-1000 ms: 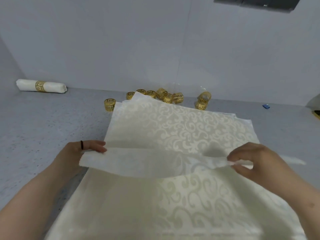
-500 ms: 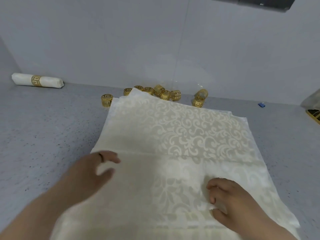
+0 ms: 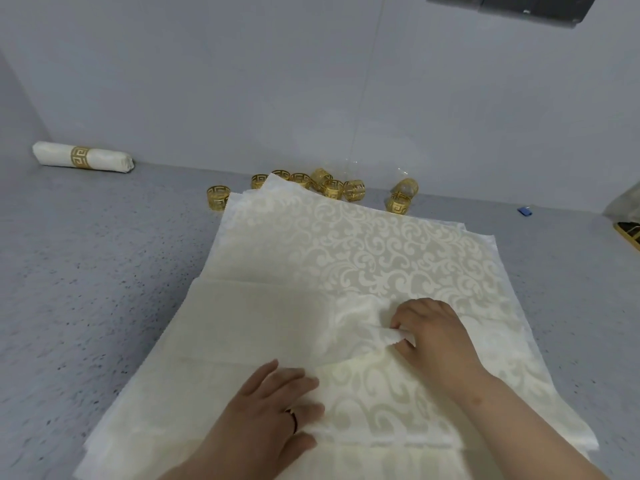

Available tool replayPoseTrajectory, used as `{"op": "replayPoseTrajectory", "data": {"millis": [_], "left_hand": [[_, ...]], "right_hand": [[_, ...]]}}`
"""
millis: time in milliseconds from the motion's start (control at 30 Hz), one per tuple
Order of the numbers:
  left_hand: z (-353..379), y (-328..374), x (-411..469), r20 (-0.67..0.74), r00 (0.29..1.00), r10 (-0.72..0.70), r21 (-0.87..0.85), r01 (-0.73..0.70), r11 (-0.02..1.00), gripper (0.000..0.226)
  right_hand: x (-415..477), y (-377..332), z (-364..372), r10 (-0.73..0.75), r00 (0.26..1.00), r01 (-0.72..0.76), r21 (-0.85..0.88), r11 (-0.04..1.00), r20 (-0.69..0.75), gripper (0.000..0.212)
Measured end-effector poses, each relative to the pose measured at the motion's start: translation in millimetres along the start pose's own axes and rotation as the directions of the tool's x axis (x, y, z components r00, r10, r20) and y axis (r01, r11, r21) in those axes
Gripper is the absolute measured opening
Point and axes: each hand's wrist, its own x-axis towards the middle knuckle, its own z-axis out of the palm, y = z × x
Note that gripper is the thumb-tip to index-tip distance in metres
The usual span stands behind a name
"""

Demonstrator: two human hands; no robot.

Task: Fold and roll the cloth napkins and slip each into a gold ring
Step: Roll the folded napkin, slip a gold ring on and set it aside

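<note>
The right hand (image 3: 436, 336) pinches a folded edge of the top napkin (image 3: 263, 327), thumb and fingers closed on the cloth. The left hand (image 3: 273, 407) lies nearer to the person and to the left of this pinch, fingers straight, pressing the fold flat. The folded band runs left to right, so I judge the next fold goes away from the pinch. Far beyond the pinch stand nine loose gold rings (image 3: 353, 190); one finished roll (image 3: 83, 157) lies far to its left
</note>
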Motion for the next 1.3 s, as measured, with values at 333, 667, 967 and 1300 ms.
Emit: {"op": "replayPoseTrajectory", "data": {"millis": [333,667,967,1300], "left_hand": [[0.6,19.3,-0.4,-0.245,0.968,0.045,-0.054,-0.060,0.997,0.024],[-9.8,19.9,-14.0,-0.208,0.972,-0.109,-0.177,0.072,0.982,0.034],[-42.8,-39.3,36.8,0.152,0.818,-0.555,0.186,0.527,0.829,0.105],[-58.2,-95.0,95.6,0.405,0.664,-0.629,0.054,0.669,0.741,0.038]], "right_hand": [[-0.5,-3.8,-4.1,0.014,0.999,-0.016,0.065,0.998,0.037,0.023],[6.8,-4.6,-8.1,0.089,0.996,-0.090,0.033,0.995,0.029,0.027],[44.4,6.9,-26.5,0.209,0.948,-0.230,0.066,0.971,0.239,0.021],[71.6,32.0,-18.4,0.291,0.677,-0.385,-0.011,0.923,0.677,0.028]]}}
